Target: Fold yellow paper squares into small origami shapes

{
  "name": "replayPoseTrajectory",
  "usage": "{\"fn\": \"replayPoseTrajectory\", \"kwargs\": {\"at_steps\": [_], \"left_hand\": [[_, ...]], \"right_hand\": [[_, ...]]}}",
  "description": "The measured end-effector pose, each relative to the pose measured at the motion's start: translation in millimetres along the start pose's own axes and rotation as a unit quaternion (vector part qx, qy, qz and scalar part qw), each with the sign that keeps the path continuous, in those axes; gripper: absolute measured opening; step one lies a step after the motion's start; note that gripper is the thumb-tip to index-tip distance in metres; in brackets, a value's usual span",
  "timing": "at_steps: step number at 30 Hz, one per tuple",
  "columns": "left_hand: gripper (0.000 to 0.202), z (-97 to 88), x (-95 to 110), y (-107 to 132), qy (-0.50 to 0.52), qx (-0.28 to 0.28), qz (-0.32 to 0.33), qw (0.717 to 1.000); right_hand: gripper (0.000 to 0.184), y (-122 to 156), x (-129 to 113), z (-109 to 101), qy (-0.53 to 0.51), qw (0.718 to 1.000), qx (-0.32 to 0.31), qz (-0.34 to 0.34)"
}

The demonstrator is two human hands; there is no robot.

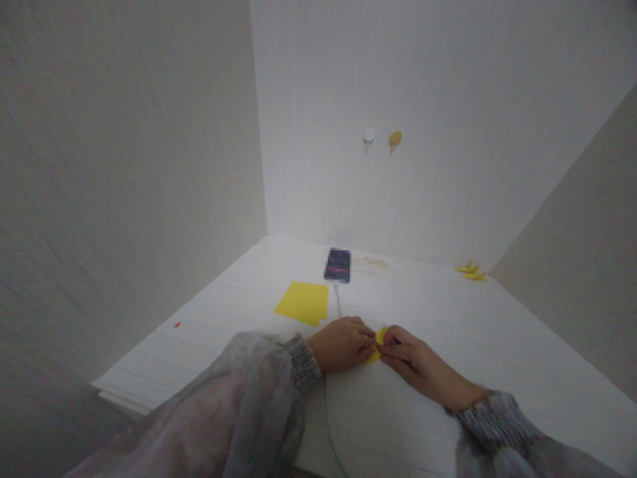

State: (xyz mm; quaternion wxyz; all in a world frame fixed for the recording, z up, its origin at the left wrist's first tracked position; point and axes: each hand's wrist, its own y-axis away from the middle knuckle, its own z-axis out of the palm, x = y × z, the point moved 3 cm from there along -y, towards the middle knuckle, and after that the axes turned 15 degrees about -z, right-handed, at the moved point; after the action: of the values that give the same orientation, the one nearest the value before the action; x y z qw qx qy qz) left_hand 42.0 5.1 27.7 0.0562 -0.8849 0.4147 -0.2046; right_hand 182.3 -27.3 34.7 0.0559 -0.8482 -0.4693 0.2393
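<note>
Both my hands meet over a small folded piece of yellow paper (379, 335) on the white table (239, 285). My left hand (343, 344) presses on its left side with bent fingers. The fingers of my right hand (412, 353) pinch its right side, with the thumb and fingertips close together. Parts of the folded paper are hidden under my fingers. Left of my hands lies a flat sheet of yellow paper (302, 302), its lower right corner partly behind my left wrist.
A phone-like device (338, 265), blurred out, stands near the back wall with a cable (328, 418) running toward me under my left wrist. Folded yellow paper pieces (472, 271) lie at the back right. A small red scrap (177, 324) is at the left edge. Two hooks (395, 139) hang on the wall.
</note>
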Motion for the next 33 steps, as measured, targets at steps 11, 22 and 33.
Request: {"fn": "replayPoseTrajectory", "kwargs": {"at_steps": [11,22,33], "left_hand": [[0.024,5.7,-5,3,-0.054,0.022,0.098,0.994],[0.022,4.9,-3,2,-0.014,-0.001,0.084,0.996],[0.025,12.0,-8,1,0.051,-0.031,0.065,0.996]], "right_hand": [[0.019,7,9,1,0.001,1.0,0.017,-0.019],[0.017,7,9,2,0.039,0.998,0.01,-0.054],[0.02,8,3,3,0.016,0.999,0.011,-0.037]]}}
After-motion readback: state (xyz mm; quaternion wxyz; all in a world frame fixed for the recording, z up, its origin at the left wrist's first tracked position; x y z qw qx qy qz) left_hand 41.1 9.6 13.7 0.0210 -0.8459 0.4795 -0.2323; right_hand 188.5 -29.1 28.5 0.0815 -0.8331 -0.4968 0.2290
